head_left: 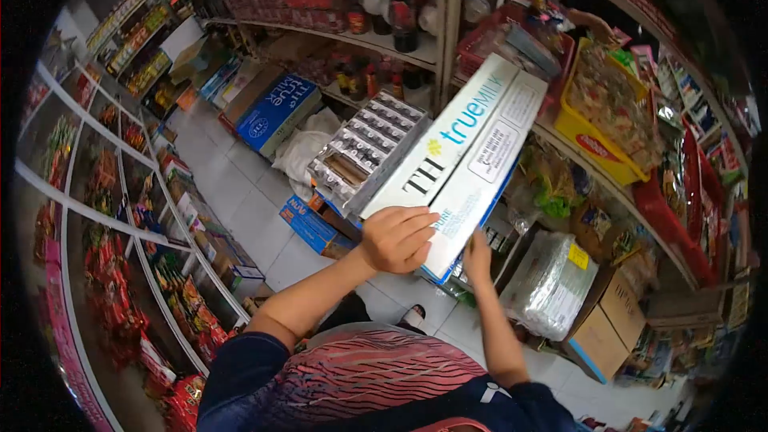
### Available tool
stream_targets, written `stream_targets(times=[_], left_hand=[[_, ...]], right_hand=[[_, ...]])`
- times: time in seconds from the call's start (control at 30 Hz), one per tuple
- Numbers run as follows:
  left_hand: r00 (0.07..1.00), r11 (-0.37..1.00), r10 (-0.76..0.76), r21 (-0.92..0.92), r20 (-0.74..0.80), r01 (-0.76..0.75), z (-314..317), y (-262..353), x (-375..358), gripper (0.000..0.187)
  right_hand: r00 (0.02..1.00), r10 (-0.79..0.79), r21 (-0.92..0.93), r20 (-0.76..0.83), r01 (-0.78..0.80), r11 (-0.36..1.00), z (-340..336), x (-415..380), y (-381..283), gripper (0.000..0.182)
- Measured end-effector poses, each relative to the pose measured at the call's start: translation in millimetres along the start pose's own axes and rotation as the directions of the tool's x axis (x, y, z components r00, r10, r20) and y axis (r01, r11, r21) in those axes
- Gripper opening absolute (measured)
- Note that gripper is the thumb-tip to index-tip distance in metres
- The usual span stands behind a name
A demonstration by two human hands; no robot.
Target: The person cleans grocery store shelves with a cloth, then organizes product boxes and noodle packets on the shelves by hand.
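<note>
Along the far left runs a white wire rack [96, 216] packed with red snack packets, its shelves bordering the tiled floor [240, 192] of a narrow shop aisle. Further in, at the foot of the opposite shelving, a blue milk carton box [276, 112] lies on the floor, and beside it a tray of shrink-wrapped cans [364, 144] leans against other stock.

The left hand [396, 238] is closed over the near top edge of a long white TH true MILK case [460, 156], fingers curled down onto its printed face, seemingly to steady and steer it. The case is off the floor, tilted with its far end raised toward the middle shelf [384, 40] of the shelving. The right hand [478, 260] is underneath the near end, palm up against the bottom, apparently bearing the weight; how far its fingers wrap cannot be told, since the case hides them.

To the right, a yellow basket [596, 148] of packaged goods sits on the shelf edge, and a foil-wrapped bundle [548, 284] rests on a cardboard box [608, 328] on the floor.
</note>
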State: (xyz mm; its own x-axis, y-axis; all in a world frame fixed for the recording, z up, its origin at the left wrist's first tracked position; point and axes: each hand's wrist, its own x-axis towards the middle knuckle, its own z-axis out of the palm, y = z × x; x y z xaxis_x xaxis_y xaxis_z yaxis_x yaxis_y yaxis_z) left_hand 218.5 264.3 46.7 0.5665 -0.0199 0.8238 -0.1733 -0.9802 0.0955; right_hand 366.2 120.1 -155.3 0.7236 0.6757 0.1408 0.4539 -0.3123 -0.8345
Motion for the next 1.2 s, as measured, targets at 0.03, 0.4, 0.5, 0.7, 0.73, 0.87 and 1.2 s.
stream_targets(times=[0.03, 0.4, 0.5, 0.7, 0.73, 0.87, 1.2], left_hand=[[1.0, 1.0, 0.002, -0.02, -0.015, -0.003, 0.4, -0.4, 0.2, 0.013], [0.993, 0.927, -0.041, -0.375, -0.113, -0.005, -56.2, -22.3, -57.0, 0.021], [0.939, 0.874, -0.334, -0.347, 0.081, 0.341, -81.1, -47.3, -122.1, 0.04], [0.526, 0.38, -0.789, -0.419, 0.319, 0.824, -157.8, -77.6, -247.9, 0.058], [0.438, 0.306, -0.849, -0.401, 0.295, 0.864, -174.8, -81.7, -260.1, 0.06], [0.084, -0.027, -0.99, -0.724, 0.117, 0.689, -237.8, -97.2, -289.7, 0.059], [-0.222, 0.097, -0.899, -0.666, -0.378, 0.74, -323.4, -140.1, -376.0, 0.041]], right_hand=[[0.998, -0.043, -0.027, 0.043, 0.044, 0.999, 6.5, -25.8, 1.7, 0.044], [0.975, 0.036, 0.221, 0.219, -0.086, 0.971, 45.9, -136.4, -106.7, 0.044], [0.926, 0.027, 0.208, 0.375, -0.113, 0.972, 75.1, -106.1, -148.3, 0.045], [0.777, -0.425, 0.404, 0.465, 0.241, 0.882, 195.1, -33.4, -252.7, 0.045], [0.745, -0.464, 0.456, 0.479, 0.241, 0.857, 219.9, -27.3, -268.5, 0.045], [0.547, -0.545, 0.564, 0.636, 0.153, 0.811, 312.9, -21.9, -330.8, 0.042], [0.093, -0.639, 0.628, 0.763, 0.124, 0.768, 438.3, -24.5, -401.1, 0.048]])
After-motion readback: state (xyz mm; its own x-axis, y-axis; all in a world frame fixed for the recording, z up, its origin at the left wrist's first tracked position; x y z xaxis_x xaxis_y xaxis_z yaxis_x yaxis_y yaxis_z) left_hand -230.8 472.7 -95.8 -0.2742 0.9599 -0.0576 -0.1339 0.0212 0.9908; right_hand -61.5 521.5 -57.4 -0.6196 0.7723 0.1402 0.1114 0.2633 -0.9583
